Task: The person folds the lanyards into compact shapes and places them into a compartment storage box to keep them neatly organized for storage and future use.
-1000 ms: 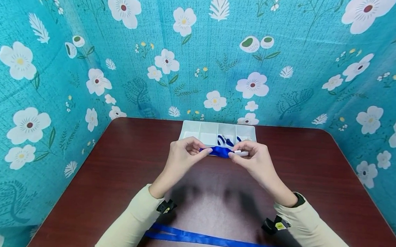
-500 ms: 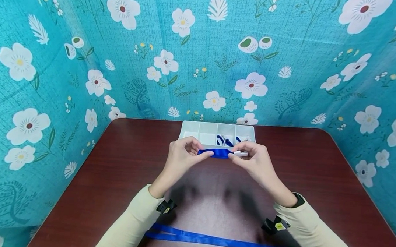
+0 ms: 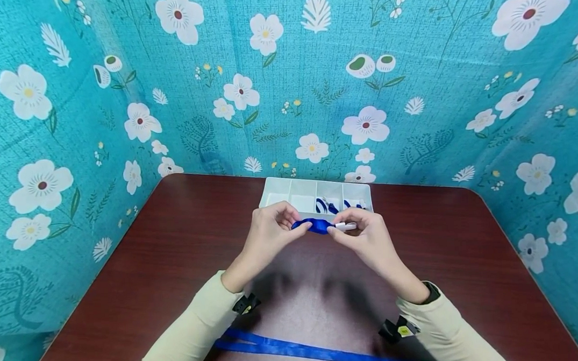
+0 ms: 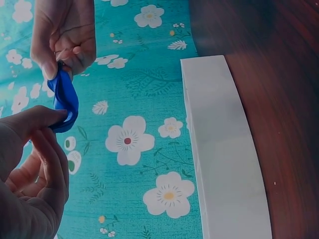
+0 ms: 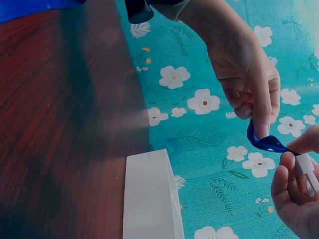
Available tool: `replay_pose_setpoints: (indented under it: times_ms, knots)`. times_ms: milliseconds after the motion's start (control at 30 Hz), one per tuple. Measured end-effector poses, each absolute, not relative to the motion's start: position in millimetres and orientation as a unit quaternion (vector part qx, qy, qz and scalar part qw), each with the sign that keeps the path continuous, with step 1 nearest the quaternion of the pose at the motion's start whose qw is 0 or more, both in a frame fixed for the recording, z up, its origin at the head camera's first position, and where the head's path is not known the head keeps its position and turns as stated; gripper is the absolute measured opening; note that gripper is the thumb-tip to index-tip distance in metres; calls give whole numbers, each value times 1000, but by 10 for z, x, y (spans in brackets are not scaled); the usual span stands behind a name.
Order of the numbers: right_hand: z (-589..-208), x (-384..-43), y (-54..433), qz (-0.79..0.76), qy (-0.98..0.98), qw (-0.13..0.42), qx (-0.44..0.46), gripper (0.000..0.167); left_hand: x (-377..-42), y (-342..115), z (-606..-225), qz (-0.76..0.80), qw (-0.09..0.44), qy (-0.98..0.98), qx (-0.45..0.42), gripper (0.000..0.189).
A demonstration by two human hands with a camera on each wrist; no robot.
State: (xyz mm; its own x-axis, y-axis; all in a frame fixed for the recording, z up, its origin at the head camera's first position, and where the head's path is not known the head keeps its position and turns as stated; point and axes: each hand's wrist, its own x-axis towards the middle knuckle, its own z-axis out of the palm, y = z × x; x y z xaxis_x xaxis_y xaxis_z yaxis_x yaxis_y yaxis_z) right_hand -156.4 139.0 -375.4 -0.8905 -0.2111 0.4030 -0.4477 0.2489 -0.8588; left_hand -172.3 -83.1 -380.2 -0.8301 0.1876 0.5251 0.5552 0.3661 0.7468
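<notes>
A short blue ribbon strap [image 3: 318, 226] is stretched between my two hands, held up in front of the tray. At its left end, my left hand [image 3: 271, 231] pinches the ribbon between thumb and fingers. My right hand [image 3: 367, 235] pinches the other end, where a white plastic clip [image 3: 347, 226] sticks out to the right. The ribbon [image 4: 66, 94] looks folded and curved in the left wrist view. In the right wrist view the white clip [image 5: 305, 169] lies against the right hand's fingers, below the thumb.
A white divided tray [image 3: 303, 190] stands at the table's back edge; blue loops and small pieces [image 3: 326, 204] lie in its right compartments. A long blue lanyard [image 3: 316, 352] lies across the dark red table [image 3: 185, 249] near the front. Floral cloth [image 3: 285, 94] hangs behind.
My right hand has shifted slightly left and my left hand slightly right, so they are closer together. The ribbon between them now bends more. The table things stay put.
</notes>
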Motion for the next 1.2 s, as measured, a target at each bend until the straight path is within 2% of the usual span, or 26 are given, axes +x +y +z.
replay_pose_setpoints:
  times_ms: [500, 1200]
  knots:
    - [-3724, -1570, 1354, 574, -782, 112, 216, 9, -1669, -793, -3759, -532, 160, -794, -246, 15]
    - [-3709, -1590, 1283, 611, -751, 119, 219, 8, -1585, -706, -3710, -563, 158, -759, -288, 21]
